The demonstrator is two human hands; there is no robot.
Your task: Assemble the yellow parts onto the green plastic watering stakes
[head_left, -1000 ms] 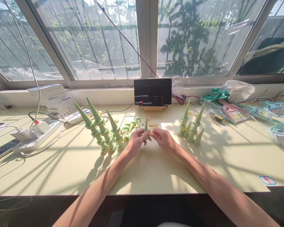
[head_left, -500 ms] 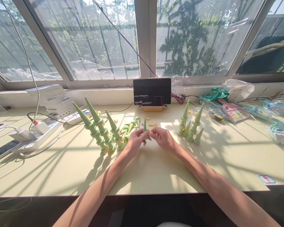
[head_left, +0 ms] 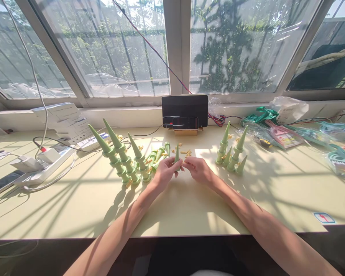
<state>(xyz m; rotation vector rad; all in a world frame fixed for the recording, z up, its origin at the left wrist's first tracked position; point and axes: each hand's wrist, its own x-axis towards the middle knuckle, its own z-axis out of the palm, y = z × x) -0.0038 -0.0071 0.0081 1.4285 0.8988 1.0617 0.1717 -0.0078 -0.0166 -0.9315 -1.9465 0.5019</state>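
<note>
The cone (head_left: 176, 153) is in the left hand (head_left: 164, 171), on the near side of the screen (head_left: 184, 105), its long axis roughly upright, point up. The right hand (head_left: 200, 170) is just beside it, finger and thumb drawn narrow near the cone's lower part; whether they pinch a peg is too small to tell.

One cone is held. Left of the screen stand three towers (head_left: 122, 149); right of it, two smaller towers (head_left: 240, 145) and two short cones (head_left: 241, 165). On the surface (head_left: 189, 211) before the screen, pegs (head_left: 186, 153) and green parts (head_left: 160, 152) overlap too much to count.
</note>
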